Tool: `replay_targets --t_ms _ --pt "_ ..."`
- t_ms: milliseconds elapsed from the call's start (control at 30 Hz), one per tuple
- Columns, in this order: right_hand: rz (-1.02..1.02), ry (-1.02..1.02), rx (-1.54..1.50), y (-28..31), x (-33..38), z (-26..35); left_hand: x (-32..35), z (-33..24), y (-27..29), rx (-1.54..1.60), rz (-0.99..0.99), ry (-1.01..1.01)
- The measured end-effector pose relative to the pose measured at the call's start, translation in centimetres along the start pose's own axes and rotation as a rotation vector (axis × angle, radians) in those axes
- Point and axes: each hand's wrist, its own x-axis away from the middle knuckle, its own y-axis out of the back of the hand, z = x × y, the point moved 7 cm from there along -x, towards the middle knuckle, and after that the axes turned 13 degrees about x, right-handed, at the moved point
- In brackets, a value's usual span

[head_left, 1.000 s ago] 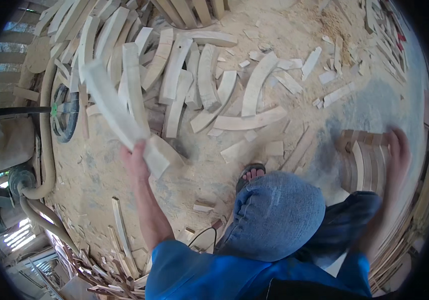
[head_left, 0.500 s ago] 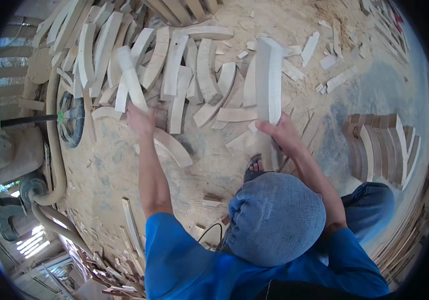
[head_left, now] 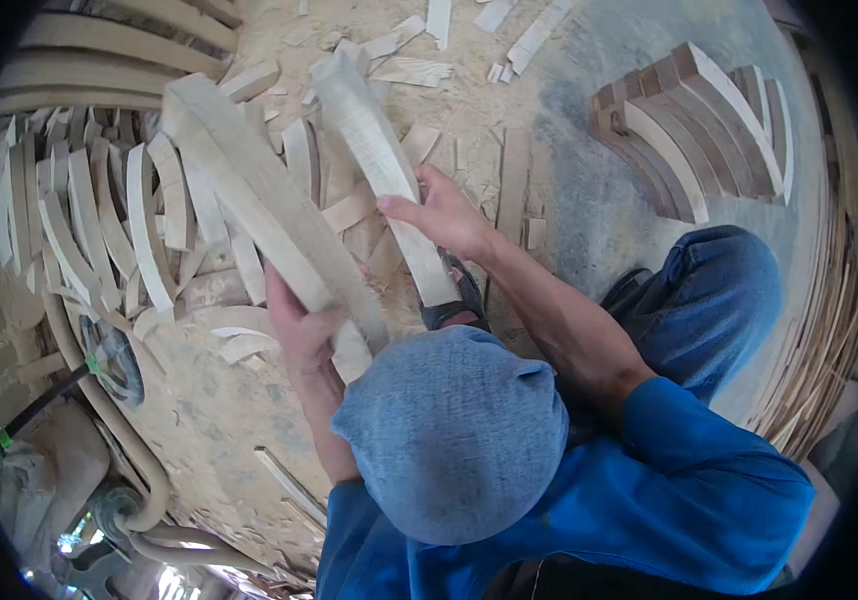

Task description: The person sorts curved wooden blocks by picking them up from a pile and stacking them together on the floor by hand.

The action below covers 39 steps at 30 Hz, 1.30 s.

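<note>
My left hand (head_left: 307, 325) is closed around the near part of a thick, pale curved wooden piece (head_left: 259, 190). This piece slants up and to the left, over the loose wood on the floor. A short pale end (head_left: 351, 352) shows below it by my fingers; whether it is a second piece I cannot tell. My right hand (head_left: 449, 212) grips a second curved wooden piece (head_left: 374, 135), thumb on top and fingers at its right edge. Its lower end comes down by my sandalled foot (head_left: 454, 295). The two pieces are held apart, side by side.
Many curved wooden pieces (head_left: 84, 215) lie in a row at the left. A neat stack of curved pieces (head_left: 694, 130) stands at the right. Offcuts (head_left: 414, 72) lie on the dusty floor. A hose (head_left: 99, 400) runs along the left, and thin strips (head_left: 809, 330) line the right.
The view has turned, so the right-hand stack sits higher. My left hand has come nearer my right, and a thick piece now shows in it. My right hand still holds its piece, now tilted left.
</note>
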Motion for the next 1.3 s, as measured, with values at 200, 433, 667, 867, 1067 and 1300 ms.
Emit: replay_targets --t_ms 200,433,667,867,1067,1300 --pt "0.014 -0.124 -0.194 2.9 -0.2 -0.7 -1.6 0.2 -1.7 -0.505 -0.004 0.034" --pt "-0.142 -0.002 -0.264 6.0 0.1 0.3 -2.2 -1.2 -6.2 -0.457 0.032 0.028" --pt "-0.129 -0.047 -0.407 5.4 -0.7 -1.9 -4.2 5.3 -10.1 -0.765 0.047 -0.015" --pt "-0.050 -0.092 -0.415 5.3 -0.6 -2.7 -4.5 6.7 -11.7 -0.969 0.104 -0.093" --pt "-0.117 -0.059 -0.479 6.6 -1.2 -4.0 -4.5 6.9 -13.3 -0.973 0.191 -0.085" --pt "-0.176 -0.085 -0.355 8.5 -1.3 -2.5 -5.7 7.1 -14.2 -1.021 0.217 -0.185"
